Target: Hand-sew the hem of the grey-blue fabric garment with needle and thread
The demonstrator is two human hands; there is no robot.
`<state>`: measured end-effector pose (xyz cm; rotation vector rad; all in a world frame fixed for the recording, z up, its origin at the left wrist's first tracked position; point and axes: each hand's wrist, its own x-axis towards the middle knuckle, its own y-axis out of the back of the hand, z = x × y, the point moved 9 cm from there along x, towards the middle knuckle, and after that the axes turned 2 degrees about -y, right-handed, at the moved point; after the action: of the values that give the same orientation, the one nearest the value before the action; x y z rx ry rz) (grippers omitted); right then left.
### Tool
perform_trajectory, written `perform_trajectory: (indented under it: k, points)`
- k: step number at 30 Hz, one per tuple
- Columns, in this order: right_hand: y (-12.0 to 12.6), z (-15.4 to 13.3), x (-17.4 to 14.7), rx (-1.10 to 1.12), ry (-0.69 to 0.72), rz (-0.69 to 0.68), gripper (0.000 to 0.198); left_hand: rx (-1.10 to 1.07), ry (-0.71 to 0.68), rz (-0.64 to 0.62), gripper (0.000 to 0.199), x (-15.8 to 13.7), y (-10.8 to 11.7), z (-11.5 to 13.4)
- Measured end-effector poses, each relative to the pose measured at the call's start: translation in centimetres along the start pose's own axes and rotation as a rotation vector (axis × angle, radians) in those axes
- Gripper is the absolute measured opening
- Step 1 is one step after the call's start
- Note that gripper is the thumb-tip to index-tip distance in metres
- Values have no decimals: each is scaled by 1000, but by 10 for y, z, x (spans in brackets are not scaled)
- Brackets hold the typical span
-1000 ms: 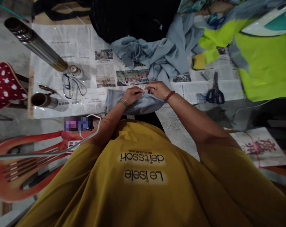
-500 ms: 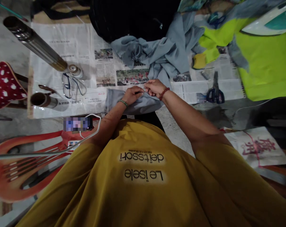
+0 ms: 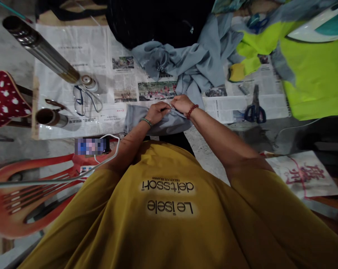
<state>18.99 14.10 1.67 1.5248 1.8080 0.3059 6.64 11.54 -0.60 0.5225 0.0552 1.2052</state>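
Left grip and right grip, two pinches on one grey cloth.

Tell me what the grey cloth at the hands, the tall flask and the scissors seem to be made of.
The grey cloth: matte woven fabric, probably, from its soft folds.
The tall flask: polished metal, perhaps stainless steel, given its bright lengthwise streaks.
The scissors: likely metal blades, though they look dark; dark-blue handles, perhaps plastic.
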Motion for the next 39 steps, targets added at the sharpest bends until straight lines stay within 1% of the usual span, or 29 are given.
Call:
perform_trajectory:
  k: [5, 7, 10, 11, 12, 13, 15, 17, 18, 19, 20, 22, 24, 26, 29, 34, 39]
  points:
    - [-3, -7, -10, -18, 7, -54, 25, -8, 54, 55, 10, 1, 4, -7]
    - [-5, -4, -12, -25, -8, -86, 26, -19, 71, 51, 10, 2, 4, -9]
    - [-8, 3, -10, -46, -46, -173, 25, -43, 77, 38, 10, 2, 4, -8]
    - [-7, 4, -8, -50, -36, -188, 24, -53, 77, 34, 10, 1, 4, -7]
    - [-2, 3, -5, -49, 0, -169, 21, -62, 80, 33, 10, 1, 5, -6]
    - [6, 0, -2, -47, 64, -110, 18, -71, 86, 32, 9, 1, 5, -5]
    - [32, -10, -4, -45, 265, 107, 13, -86, 108, 31, 8, 0, 6, -5]
    - [54, -16, -21, -47, 483, 340, 14, -93, 137, 40, 6, 0, 7, -6]
    - [58, -15, -33, -50, 565, 414, 18, -94, 150, 45, 5, 0, 8, -7]
    - [58, -12, -46, -55, 625, 448, 23, -94, 162, 51, 4, -1, 8, -8]
    - [53, -7, -57, -65, 659, 447, 28, -94, 169, 56, 4, -1, 8, -9]
    - [34, 3, -74, -120, 693, 366, 34, -92, 169, 61, 4, 0, 7, -10]
    - [14, 13, -83, -204, 690, 291, 32, -87, 150, 56, 5, 0, 7, -9]
    - [4, 21, -81, -265, 658, 291, 26, -85, 121, 42, 6, 1, 7, -7]
    - [0, 25, -67, -307, 634, 323, 24, -80, 90, 25, 7, 1, 7, -2]
    - [-10, 16, -54, -366, 682, 303, 26, -37, 97, 38, 7, 1, 8, -2]
    - [-15, 15, -55, -355, 727, 351, 26, -45, 91, 30, 6, 2, 6, -6]
